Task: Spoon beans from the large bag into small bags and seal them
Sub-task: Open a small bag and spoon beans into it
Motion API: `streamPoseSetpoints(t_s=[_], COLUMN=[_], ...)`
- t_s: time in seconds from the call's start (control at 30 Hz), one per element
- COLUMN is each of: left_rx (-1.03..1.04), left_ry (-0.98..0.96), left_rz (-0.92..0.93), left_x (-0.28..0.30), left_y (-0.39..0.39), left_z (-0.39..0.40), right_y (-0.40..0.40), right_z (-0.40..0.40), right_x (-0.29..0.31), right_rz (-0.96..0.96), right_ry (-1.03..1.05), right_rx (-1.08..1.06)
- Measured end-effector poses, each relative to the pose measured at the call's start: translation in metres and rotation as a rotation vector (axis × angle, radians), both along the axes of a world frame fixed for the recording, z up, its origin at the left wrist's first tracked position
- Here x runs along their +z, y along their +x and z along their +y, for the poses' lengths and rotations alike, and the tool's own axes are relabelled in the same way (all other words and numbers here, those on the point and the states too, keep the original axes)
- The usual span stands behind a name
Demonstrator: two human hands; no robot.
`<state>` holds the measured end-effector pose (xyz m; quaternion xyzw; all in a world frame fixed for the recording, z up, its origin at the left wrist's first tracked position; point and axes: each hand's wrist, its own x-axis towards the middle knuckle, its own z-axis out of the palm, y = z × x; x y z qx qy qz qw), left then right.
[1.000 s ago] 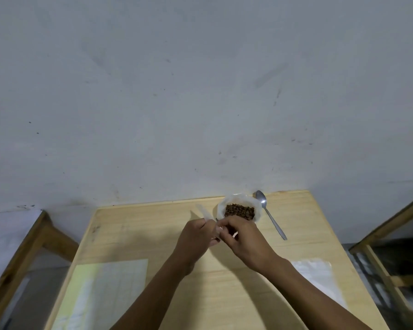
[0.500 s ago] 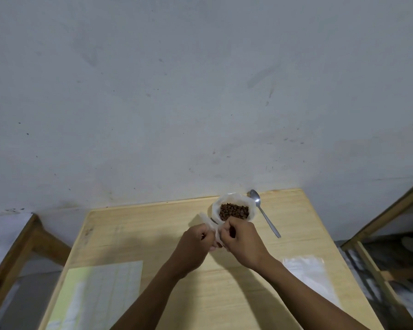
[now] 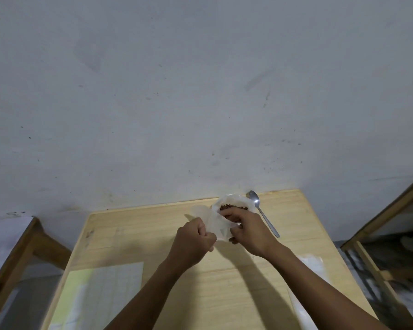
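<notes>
just right of the frame's centre, low down, the left hand (image 3: 193, 239) and the right hand (image 3: 249, 231) meet over a pale wooden table (image 3: 138, 236). between them is a small clear plastic bag (image 3: 216, 222), thin and crumpled, held up off the tabletop. the left hand is curled into a loose fist with its fingers and thumb closed on the bag's left side, and a flap of plastic sticks up and to the left above the knuckles. the right hand pinches the bag's right side, fingers bent round it, with a few dark brown beans showing under the palm; whether those sit inside the small bag cannot be told.

just behind the right hand, toward the table's far edge, stands the large clear plastic bag of brown beans (image 3: 233, 206), its mouth open and rolled down so the beans show at the top. the right hand's fingers overlap its near edge in the picture; contact cannot be told. just right of that bag a metal spoon (image 3: 262, 214) lies flat on the wood, bowl toward the wall, handle running down and right.

at the lower left of the frame a yellow-green sheet with a printed grid (image 3: 98, 296) lies on the table. at the lower right, partly under the right forearm, lies a flat piece of clear plastic (image 3: 314, 264). a scuffed grey-white wall (image 3: 200, 91) fills the upper half, and wooden frames (image 3: 389, 210) stand at both side edges.
</notes>
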<state>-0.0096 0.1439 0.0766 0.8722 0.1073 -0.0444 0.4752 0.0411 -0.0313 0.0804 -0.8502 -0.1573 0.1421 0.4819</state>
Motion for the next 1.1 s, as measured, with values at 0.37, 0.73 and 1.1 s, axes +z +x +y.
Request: streamPoseSetpoints(t_s=[0.37, 0.73, 1.1], left_rx=[-0.317, -0.302, -0.291], left_ry=[0.155, 0.286, 0.11], left_rz=[-0.302, -0.421, -0.411], left_x=[0.013, 0.032, 0.035], left_y=[-0.016, -0.026, -0.047], left_z=[0.007, 0.03, 0.072], right_y=[-0.008, -0.039, -0.081], right_z=[-0.003, 0.026, 0.052], right_x=[0.024, 0.046, 0.056], right_rz=[0.27, 0.405, 0.585], right_ry=[0.154, 0.298, 0.5], right_rx=[-0.08, -0.3, -0.331])
